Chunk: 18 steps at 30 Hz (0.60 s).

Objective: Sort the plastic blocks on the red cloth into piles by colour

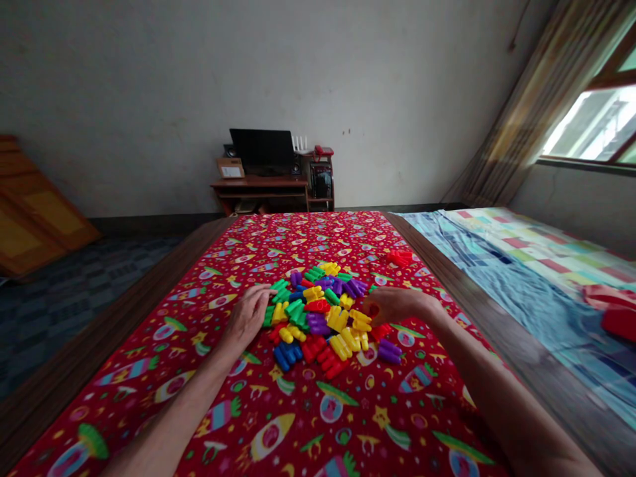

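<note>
A heap of plastic toy building pieces (318, 323) in red, yellow, green, blue and purple lies on a red patterned cloth (278, 424). My left hand (250, 314) rests at the heap's left edge, fingers stretched out and fingertips by a green piece (281, 291). On the opposite side, my right hand (395, 303) bends down with thumb and fingers curled together; whatever is between them is hidden. Close below it lie a red piece (380, 332) and a yellow piece (360, 321). A purple piece (390, 352) sits apart, nearer to me.
Red pieces (399, 258) lie separately on the cloth, beyond my right hand. Dark wooden edges (437, 265) border the cloth. A bed with a checked cover (536, 245) is at right. Against the far wall stands a desk (263, 185) with a monitor (262, 151).
</note>
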{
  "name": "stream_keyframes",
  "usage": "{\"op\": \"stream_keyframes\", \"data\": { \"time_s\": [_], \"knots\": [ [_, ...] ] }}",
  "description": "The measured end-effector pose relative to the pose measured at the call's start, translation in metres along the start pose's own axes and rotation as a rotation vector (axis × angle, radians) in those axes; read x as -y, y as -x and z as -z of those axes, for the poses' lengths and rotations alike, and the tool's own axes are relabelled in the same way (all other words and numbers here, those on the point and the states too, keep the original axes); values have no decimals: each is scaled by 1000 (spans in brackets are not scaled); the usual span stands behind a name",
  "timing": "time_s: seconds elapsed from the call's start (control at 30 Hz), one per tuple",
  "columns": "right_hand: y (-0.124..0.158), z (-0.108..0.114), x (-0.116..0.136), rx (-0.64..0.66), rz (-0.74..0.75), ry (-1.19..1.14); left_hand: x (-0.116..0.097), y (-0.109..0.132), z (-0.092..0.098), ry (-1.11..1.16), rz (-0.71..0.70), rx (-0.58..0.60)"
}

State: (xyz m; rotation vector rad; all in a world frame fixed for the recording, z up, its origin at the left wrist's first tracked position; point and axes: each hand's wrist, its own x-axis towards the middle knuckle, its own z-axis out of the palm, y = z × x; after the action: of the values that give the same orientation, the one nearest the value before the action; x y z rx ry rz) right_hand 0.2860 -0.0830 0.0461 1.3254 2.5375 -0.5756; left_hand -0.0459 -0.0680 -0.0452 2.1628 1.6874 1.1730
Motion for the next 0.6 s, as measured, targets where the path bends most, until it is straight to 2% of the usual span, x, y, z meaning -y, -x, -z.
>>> {"op": "stream_keyframes", "data": {
  "time_s": [0.1,0.2,0.27,0.33,0.4,0.53,0.6],
  "knots": [
    [-8,-4,-21,55,6,-149,0,0,0,-10,-3,8],
    [-9,-3,-44,48,-54,-303,0,0,1,-21,-18,7],
    [-4,2,-49,46,-73,-322,1,0,1,-26,-29,6],
    [3,6,-41,45,-66,-250,2,0,1,-28,-32,5],
    [10,7,-20,13,-75,-106,2,0,1,-28,-28,4],
    [12,-12,26,-101,-110,212,2,1,1,-21,-25,7],
    [8,-22,32,-197,-32,258,2,0,1,-22,-30,11]
  ]
}}
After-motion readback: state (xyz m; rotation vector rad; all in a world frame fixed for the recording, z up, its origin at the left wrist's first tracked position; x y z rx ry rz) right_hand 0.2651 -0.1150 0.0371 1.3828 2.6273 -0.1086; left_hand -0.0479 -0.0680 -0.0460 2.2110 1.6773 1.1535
